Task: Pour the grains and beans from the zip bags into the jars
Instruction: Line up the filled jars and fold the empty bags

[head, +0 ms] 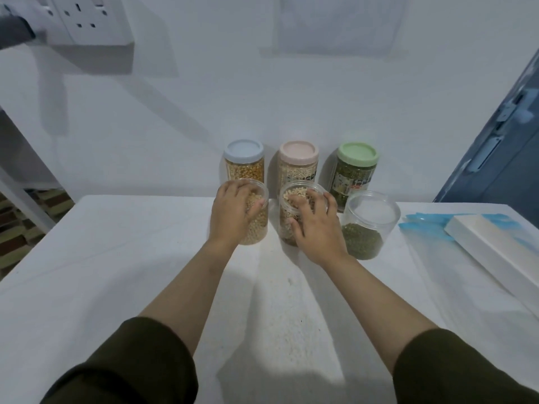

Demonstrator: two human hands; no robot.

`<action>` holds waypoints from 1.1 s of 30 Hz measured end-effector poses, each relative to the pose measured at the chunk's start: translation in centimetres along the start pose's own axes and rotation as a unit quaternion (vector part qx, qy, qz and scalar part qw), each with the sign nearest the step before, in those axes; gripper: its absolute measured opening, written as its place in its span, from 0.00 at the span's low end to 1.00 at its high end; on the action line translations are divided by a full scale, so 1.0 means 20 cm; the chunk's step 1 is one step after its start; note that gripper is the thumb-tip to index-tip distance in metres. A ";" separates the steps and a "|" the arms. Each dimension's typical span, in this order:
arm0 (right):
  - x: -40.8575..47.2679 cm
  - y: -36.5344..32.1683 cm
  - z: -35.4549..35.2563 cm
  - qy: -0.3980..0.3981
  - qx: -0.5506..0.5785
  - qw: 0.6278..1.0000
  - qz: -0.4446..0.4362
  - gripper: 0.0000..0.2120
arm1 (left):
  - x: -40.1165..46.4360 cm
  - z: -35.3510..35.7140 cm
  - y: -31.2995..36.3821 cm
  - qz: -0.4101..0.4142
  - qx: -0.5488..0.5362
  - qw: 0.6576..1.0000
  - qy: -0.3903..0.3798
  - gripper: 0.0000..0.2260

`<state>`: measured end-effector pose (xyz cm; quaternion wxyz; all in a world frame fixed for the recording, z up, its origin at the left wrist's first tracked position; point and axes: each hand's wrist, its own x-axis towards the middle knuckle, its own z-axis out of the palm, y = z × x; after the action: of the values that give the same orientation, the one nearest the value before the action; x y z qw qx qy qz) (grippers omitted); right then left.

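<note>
Both hands hold lidless clear plastic jars on the white bench (116, 272). The left hand (230, 214) has its grip wrapped around the open jar of pale yellow beans (256, 228); the right hand (316, 228) grips the open jar of tan grains (287, 225), fingers over its rim. The open jar of green beans (364, 237) stands just beside, untouched. The blue-edged zip bags (420, 225) lie flat at right, apparently emptied. Advice: lift or slide each jar level, gripping the wall low and keeping fingers clear of the contents.

A white box (493, 252) lies at the table's (116, 272) right edge; a wall socket (84, 16) sits upper left; a blue door (501, 153) stands right.
</note>
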<state>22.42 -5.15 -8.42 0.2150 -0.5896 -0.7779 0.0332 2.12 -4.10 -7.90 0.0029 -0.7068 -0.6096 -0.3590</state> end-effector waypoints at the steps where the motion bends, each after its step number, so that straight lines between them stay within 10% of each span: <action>1: 0.00 0.00 -0.01 -0.005 0.001 1.000 0.001 0.21 | 0.00 0.00 0.00 0.002 0.002 1.000 0.001 0.20; 7: 0.00 -0.01 -0.10 -0.056 0.013 0.998 0.007 0.25 | -0.03 0.02 0.09 -0.065 0.077 0.995 -0.017 0.19; 17: -0.20 0.18 -0.25 0.039 -0.016 0.981 0.190 0.24 | -0.08 0.22 0.44 0.043 -0.031 0.997 -0.059 0.20; 33: -0.12 0.35 -0.17 0.060 0.062 0.992 0.089 0.22 | -0.08 0.28 0.41 0.037 -0.048 0.998 -0.018 0.15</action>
<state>30.59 -5.93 -8.21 0.2937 -0.6428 -0.7045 0.0652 11.98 -5.14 -9.43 -0.0290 -0.7343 -0.5650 -0.3751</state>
